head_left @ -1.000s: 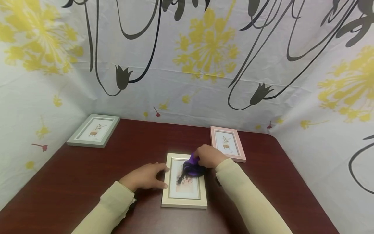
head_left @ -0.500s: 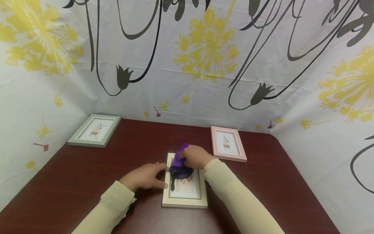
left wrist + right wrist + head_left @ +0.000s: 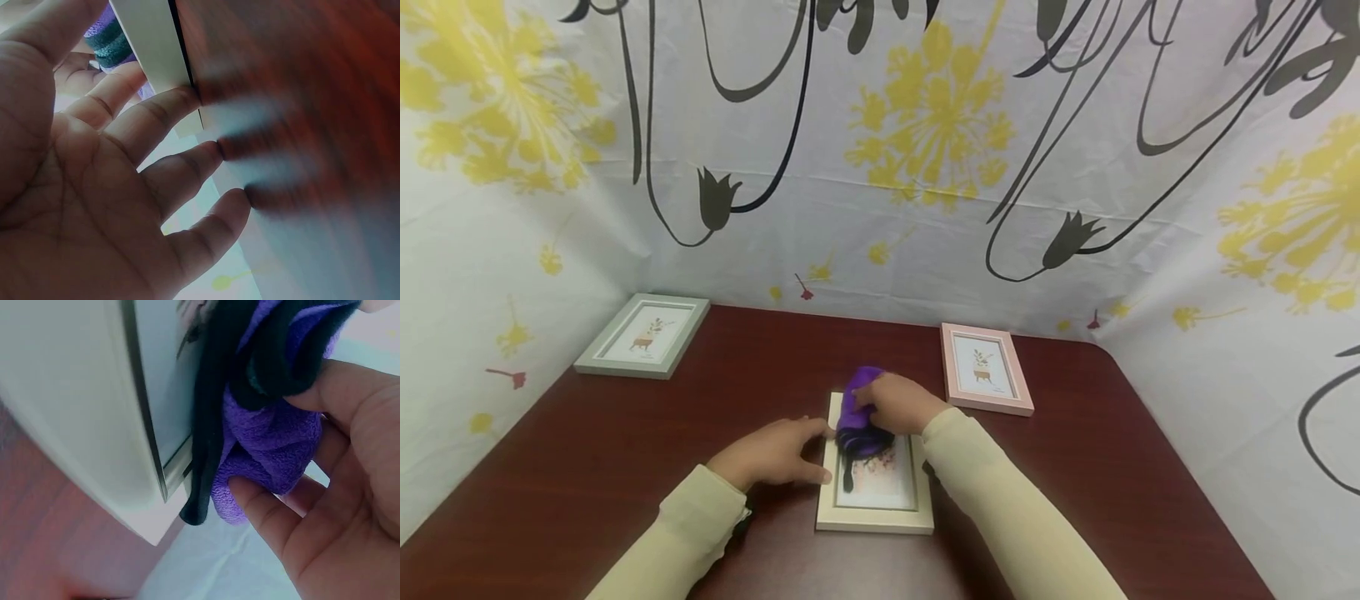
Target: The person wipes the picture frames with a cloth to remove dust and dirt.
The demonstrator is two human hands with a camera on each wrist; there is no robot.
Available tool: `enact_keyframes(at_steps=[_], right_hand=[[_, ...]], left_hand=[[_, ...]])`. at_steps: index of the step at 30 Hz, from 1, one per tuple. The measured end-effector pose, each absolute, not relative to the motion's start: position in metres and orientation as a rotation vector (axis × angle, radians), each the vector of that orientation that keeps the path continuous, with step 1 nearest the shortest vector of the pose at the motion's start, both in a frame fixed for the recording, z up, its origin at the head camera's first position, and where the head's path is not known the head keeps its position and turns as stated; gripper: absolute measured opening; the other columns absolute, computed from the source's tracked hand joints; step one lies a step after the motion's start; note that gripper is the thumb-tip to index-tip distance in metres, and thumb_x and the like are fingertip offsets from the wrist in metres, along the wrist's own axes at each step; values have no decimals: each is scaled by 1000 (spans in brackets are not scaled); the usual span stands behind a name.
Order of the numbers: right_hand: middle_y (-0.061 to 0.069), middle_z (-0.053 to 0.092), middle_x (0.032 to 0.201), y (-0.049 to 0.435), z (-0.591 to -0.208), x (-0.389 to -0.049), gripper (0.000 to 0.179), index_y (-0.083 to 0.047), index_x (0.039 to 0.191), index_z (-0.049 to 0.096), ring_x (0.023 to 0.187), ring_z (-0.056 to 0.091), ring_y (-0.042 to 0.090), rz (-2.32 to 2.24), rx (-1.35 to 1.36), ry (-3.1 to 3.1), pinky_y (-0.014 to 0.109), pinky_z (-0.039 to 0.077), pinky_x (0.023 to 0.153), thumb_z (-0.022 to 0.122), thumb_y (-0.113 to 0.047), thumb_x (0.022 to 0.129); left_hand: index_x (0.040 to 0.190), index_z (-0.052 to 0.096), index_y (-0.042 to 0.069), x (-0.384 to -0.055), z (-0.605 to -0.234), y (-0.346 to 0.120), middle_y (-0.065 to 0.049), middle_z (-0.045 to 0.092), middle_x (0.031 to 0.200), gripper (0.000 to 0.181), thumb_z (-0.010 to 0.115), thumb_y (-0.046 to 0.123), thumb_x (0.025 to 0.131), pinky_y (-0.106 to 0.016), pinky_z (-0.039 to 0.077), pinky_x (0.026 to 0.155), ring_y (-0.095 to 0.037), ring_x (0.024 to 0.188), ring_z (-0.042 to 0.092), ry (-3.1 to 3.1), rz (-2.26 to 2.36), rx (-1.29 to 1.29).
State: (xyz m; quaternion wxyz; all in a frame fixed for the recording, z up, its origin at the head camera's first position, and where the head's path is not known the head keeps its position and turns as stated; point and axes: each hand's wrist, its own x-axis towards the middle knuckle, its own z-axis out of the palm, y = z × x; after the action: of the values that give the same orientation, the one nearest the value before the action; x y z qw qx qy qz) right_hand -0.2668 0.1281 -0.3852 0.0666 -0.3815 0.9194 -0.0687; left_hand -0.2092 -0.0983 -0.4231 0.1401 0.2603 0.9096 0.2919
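Observation:
A cream picture frame [image 3: 874,522] with a pink floral print lies face up on the table. My left hand [image 3: 772,454] rests at its left edge, thumb and forefinger touching the rim. In the left wrist view the fingers [image 3: 181,178] are spread, several tips at the tabletop beside the frame [image 3: 156,50]. My right hand [image 3: 901,402] grips a bunched purple cloth [image 3: 853,412] with dark edging over the upper left of the picture. Seen from the right wrist, thumb and fingers pinch the cloth [image 3: 269,437], its dark edge against the glass. The cloth hides part of the print.
A grey-green picture frame [image 3: 643,337] lies at the back left of the dark red-brown table [image 3: 775,350]. Toward the back right is a pink picture frame [image 3: 987,369], close to my right hand. A white sheet [image 3: 880,225] with flower patterns surrounds the table's back and sides.
My right hand has moved the purple cloth leftward across the picture, from its right side to its left, and has barely shifted over the last half second. My left hand stays in place.

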Motion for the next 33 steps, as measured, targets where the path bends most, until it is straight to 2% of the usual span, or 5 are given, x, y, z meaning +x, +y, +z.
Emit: enact_keyframes(at_steps=[6,13,17,24,33], right_hand=[[-11,66,81,135,-382,-265,25,-20,96,77,74,57,8,-356,-1120,2654,24,49,70,68,-1,82],[-15,66,86,138,-382,-247,25,-19,101,78,79,57,3,-340,-1117,2568,23,48,75,69,-4,84],[-16,65,86,141,-380,-233,25,-19,100,78,80,56,2,-397,-1152,2516,22,48,76,69,-2,84],[-16,67,92,136,-382,-200,21,-17,99,76,87,57,0,-398,-1423,2459,21,47,85,71,-4,83],[-10,68,115,122,-384,-159,30,-22,114,73,108,59,11,-152,-1518,2671,25,49,89,73,-20,84]], left_hand=[[123,63,16,-209,-424,-99,-7,64,122,52,83,38,80,-46,45,97,-27,114,59,2644,837,760],[122,63,16,-209,-422,-99,-6,64,121,52,84,37,79,-46,46,96,-26,112,60,2647,834,742],[122,63,15,-209,-422,-99,-13,61,132,51,84,35,80,-48,41,105,-31,128,52,2638,847,749],[127,64,12,-210,-423,-101,-20,44,149,52,82,32,82,-56,26,113,-49,141,29,2652,867,697],[130,62,12,-214,-424,-102,-19,46,148,54,81,31,84,-56,27,113,-46,142,29,2669,867,642]])
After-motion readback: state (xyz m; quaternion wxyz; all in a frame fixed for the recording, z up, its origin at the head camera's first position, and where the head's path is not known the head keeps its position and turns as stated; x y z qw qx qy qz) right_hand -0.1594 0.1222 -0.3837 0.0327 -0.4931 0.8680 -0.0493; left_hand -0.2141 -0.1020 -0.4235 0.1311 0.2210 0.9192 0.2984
